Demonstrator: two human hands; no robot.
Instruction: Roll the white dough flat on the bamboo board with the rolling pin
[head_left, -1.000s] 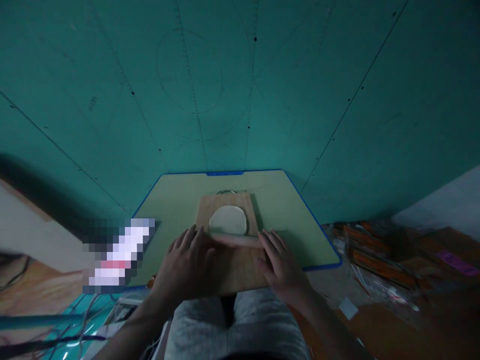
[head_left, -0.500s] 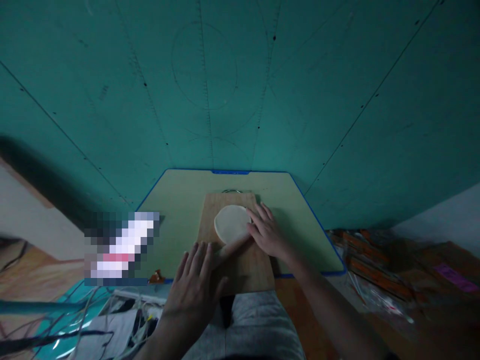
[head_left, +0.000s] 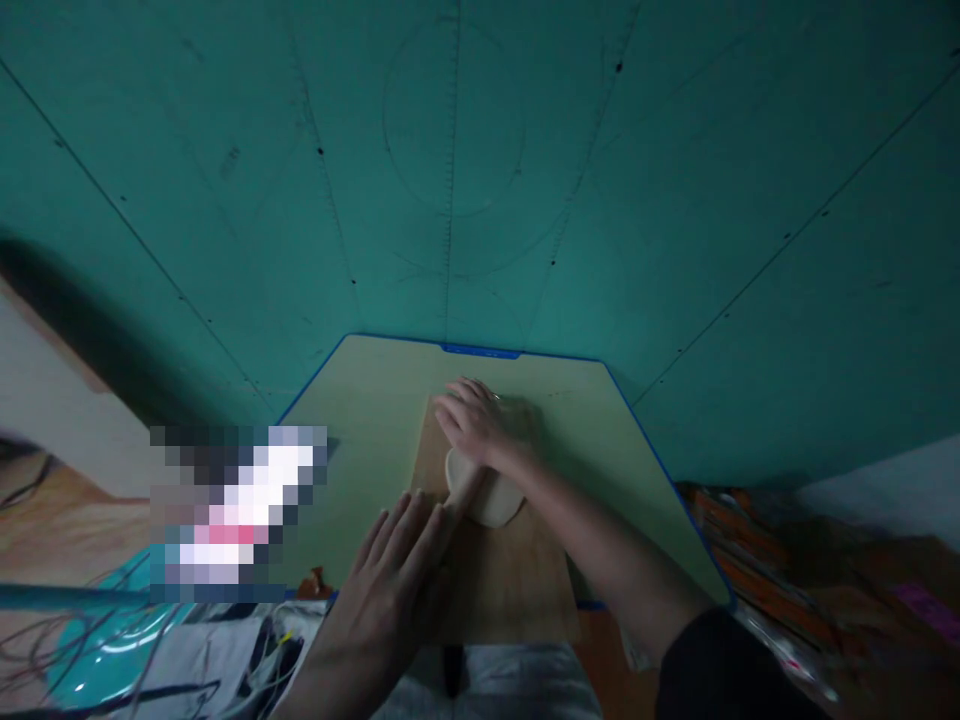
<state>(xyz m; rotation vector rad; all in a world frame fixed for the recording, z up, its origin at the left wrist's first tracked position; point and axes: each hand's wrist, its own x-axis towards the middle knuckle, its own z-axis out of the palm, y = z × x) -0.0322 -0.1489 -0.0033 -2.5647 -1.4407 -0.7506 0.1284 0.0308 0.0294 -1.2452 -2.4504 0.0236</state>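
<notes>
A wooden rolling pin (head_left: 466, 487) lies slantwise over a flat, pale round of dough (head_left: 499, 502) on a wooden cutting board (head_left: 517, 590). My left hand (head_left: 397, 570) is on the pin's near end, fingers stretched forward over it. At the far end, my right hand (head_left: 476, 425) rests on the pin with its palm down and fingers pointing left. My right hand and forearm hide part of the dough and the board's far edge. Both ends of the pin are covered by my hands.
The board lies on a pale, blue-edged table (head_left: 600, 440) against a green wall (head_left: 480, 150). A blurred-out bright object (head_left: 255, 500) sits at the table's left side. Cables and a turquoise stool (head_left: 112, 640) are at lower left; boxes (head_left: 847, 580) stand at right.
My right hand has moved forward and left across the dough, swinging the pin to a steeper slant. My left hand stays at the near end. The view has shifted slightly.
</notes>
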